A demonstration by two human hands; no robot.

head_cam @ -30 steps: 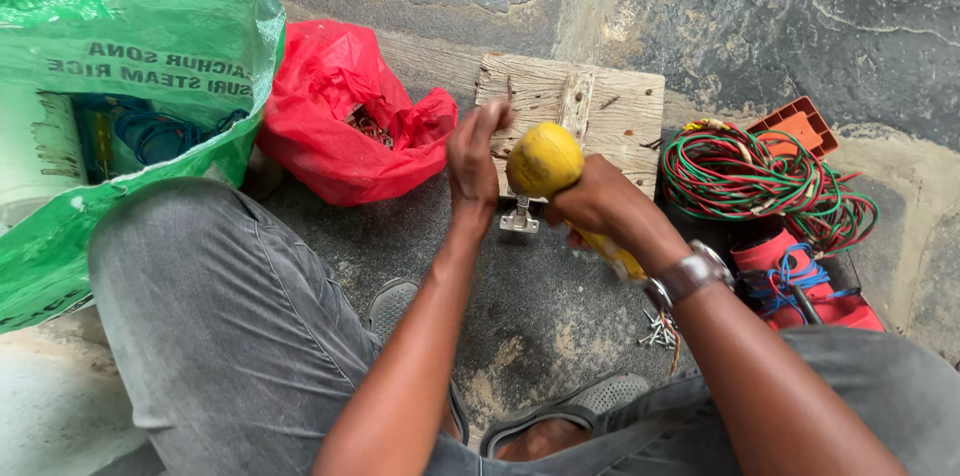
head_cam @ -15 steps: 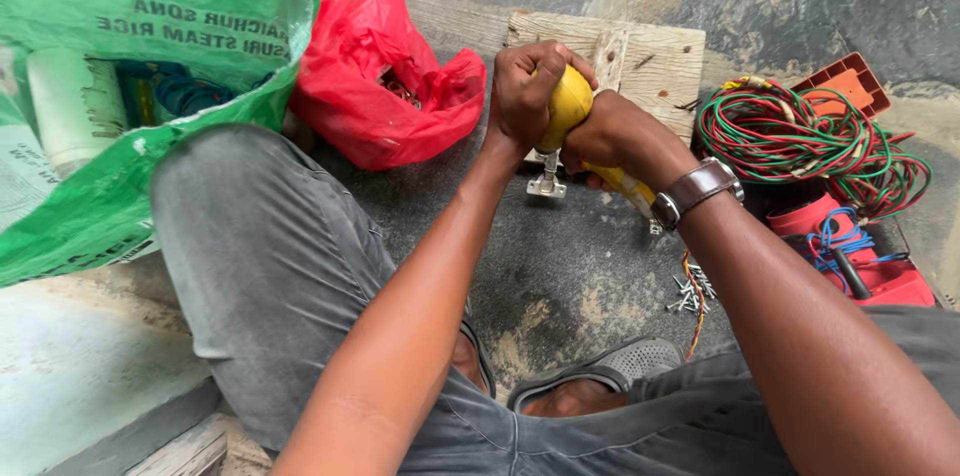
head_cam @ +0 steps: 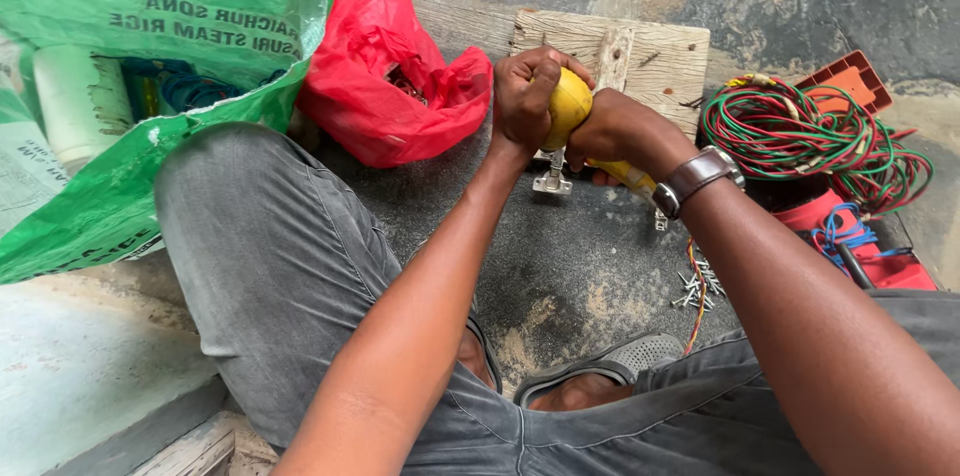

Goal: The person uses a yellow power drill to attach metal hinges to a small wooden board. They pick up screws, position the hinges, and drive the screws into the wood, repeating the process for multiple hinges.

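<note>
Both my hands clasp a yellow hand tool (head_cam: 568, 102) with a rounded body. My left hand (head_cam: 527, 94) wraps its top and left side; my right hand (head_cam: 622, 133), with a brown-strapped wristwatch (head_cam: 697, 179), grips its right side and handle. The tool's metal tip (head_cam: 553, 176) points down onto the grey stone floor, just in front of a worn wooden board (head_cam: 640, 56). I sit with my grey-trousered knees (head_cam: 270, 246) apart around the spot.
A red plastic bag (head_cam: 385, 86) lies left of the board. A large green sack (head_cam: 150, 26) with items inside is at far left. Coiled red and green wires (head_cam: 810, 141) and a red case (head_cam: 850, 86) sit right. Loose screws (head_cam: 695, 286) lie on the floor.
My left hand has closed from an open reach onto the yellow tool's top. Both hands now grip it, and the tool is tilted more upright over its tip.
</note>
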